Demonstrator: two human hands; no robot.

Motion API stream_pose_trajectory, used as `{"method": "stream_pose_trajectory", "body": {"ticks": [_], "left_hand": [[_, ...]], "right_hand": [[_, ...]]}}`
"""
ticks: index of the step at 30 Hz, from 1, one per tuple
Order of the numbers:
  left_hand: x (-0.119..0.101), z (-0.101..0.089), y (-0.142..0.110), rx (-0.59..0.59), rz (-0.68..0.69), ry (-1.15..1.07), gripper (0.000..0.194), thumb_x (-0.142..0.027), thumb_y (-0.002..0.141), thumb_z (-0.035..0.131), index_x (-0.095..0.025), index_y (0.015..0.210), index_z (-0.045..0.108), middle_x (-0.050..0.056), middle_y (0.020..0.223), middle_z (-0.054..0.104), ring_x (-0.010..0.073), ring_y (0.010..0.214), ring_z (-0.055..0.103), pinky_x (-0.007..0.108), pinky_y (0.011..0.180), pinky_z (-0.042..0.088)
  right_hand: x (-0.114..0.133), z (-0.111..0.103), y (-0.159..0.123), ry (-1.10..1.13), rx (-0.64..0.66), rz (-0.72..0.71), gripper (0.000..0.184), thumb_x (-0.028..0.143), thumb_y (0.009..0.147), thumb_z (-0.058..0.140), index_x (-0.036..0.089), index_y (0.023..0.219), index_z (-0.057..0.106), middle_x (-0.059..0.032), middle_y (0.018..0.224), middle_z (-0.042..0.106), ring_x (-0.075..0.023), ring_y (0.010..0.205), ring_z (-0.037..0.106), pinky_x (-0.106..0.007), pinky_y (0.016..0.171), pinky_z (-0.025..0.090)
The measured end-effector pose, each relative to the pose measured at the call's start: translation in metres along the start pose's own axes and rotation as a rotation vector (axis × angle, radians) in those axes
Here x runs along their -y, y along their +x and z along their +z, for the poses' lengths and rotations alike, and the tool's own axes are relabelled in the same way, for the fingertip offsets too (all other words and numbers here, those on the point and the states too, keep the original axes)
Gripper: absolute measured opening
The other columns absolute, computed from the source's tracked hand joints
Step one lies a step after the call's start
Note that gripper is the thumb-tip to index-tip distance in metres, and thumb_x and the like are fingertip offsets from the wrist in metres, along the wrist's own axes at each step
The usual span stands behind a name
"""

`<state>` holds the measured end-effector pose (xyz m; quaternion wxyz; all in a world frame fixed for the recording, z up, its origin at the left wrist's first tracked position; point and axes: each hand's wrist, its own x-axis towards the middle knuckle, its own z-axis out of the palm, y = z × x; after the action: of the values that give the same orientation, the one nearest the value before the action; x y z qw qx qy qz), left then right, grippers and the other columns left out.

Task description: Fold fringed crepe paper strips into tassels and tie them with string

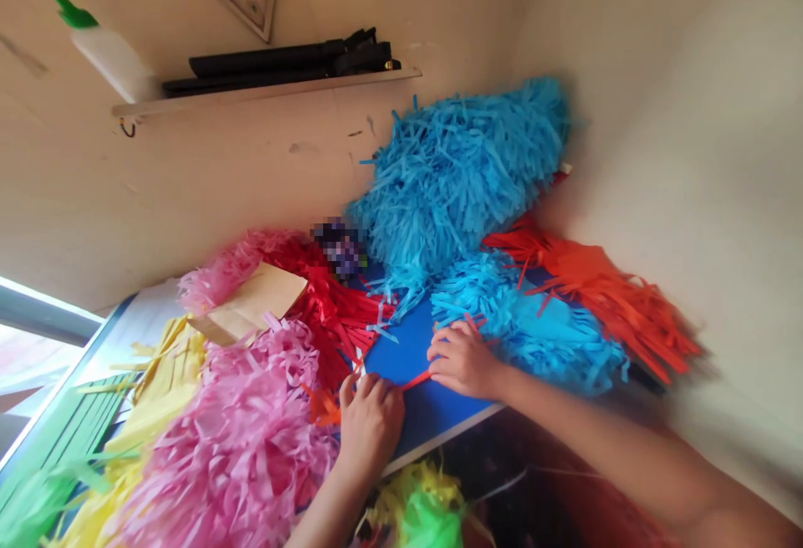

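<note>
A thin orange paper strip (416,380) stretches between my two hands over the blue tabletop (411,339). My left hand (371,418) is closed on its left end, knuckles up. Loose orange paper (324,407) shows just left of those fingers. My right hand (462,360) grips the strip's other end with curled fingers, and a bit of reddish paper pokes out above them. Pink fringed tissue paper (251,439) lies beside my left hand. Light-blue fringed paper (545,326) lies beyond my right wrist. The fingertips of both hands are mostly hidden.
A big blue fringe heap (464,171) stands against the corner wall. Red fringe (326,309), brown paper (251,301), yellow paper (166,381) and green paper (56,439) cover the left side. Orange-red fringe (595,289) lies right. Above is a wall shelf (269,93) with black items.
</note>
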<state>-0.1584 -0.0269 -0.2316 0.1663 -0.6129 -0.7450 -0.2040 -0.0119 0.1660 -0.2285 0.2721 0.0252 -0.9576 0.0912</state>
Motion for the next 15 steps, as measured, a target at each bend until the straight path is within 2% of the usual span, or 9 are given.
{"method": "stream_pose_trajectory", "body": {"ticks": [2, 7, 10, 12, 15], "left_hand": [[0.000, 0.000, -0.001, -0.013, -0.008, -0.014, 0.019, -0.015, 0.090, 0.059, -0.024, 0.079, 0.072, -0.001, 0.077, 0.075, 0.0218, 0.084, 0.064, 0.047, 0.094, 0.034], [-0.002, 0.001, 0.002, -0.022, -0.029, -0.051, 0.016, -0.018, 0.089, 0.062, -0.025, 0.078, 0.071, -0.001, 0.076, 0.074, 0.0228, 0.083, 0.064, 0.047, 0.093, 0.035], [-0.001, 0.001, 0.001, -0.022, -0.023, -0.059, 0.017, -0.018, 0.091, 0.061, -0.024, 0.078, 0.071, -0.001, 0.077, 0.074, 0.0234, 0.083, 0.064, 0.048, 0.094, 0.034], [0.001, -0.001, -0.002, -0.011, -0.008, -0.066, 0.018, -0.017, 0.092, 0.060, -0.024, 0.080, 0.071, -0.002, 0.077, 0.074, 0.0236, 0.085, 0.064, 0.047, 0.094, 0.034], [0.006, -0.004, -0.008, 0.013, -0.009, -0.090, 0.019, -0.018, 0.094, 0.058, -0.026, 0.082, 0.071, -0.003, 0.080, 0.075, 0.0239, 0.087, 0.063, 0.045, 0.092, 0.034]], "right_hand": [[0.000, 0.001, -0.003, -0.055, -0.046, -0.055, 0.010, 0.023, 0.090, 0.067, 0.022, 0.080, 0.068, 0.0017, 0.093, 0.074, -0.0200, 0.098, 0.057, -0.043, 0.089, 0.027], [0.008, 0.006, -0.004, -0.111, -0.050, -0.119, 0.008, 0.029, 0.093, 0.064, 0.021, 0.091, 0.067, -0.0017, 0.103, 0.072, -0.0222, 0.105, 0.055, -0.044, 0.092, 0.029], [0.011, 0.011, -0.003, -0.132, -0.066, -0.151, 0.018, 0.015, 0.096, 0.055, 0.020, 0.082, 0.066, -0.0005, 0.094, 0.072, -0.0195, 0.100, 0.055, -0.043, 0.093, 0.029], [0.008, 0.013, -0.006, -0.098, -0.063, -0.124, 0.020, 0.015, 0.097, 0.055, 0.020, 0.082, 0.067, -0.0002, 0.090, 0.072, -0.0186, 0.097, 0.056, -0.042, 0.093, 0.029], [-0.003, 0.013, -0.013, 0.059, -0.075, -0.025, 0.014, 0.027, 0.093, 0.067, 0.024, 0.080, 0.072, 0.0015, 0.085, 0.073, -0.0192, 0.094, 0.057, -0.040, 0.090, 0.031]]}}
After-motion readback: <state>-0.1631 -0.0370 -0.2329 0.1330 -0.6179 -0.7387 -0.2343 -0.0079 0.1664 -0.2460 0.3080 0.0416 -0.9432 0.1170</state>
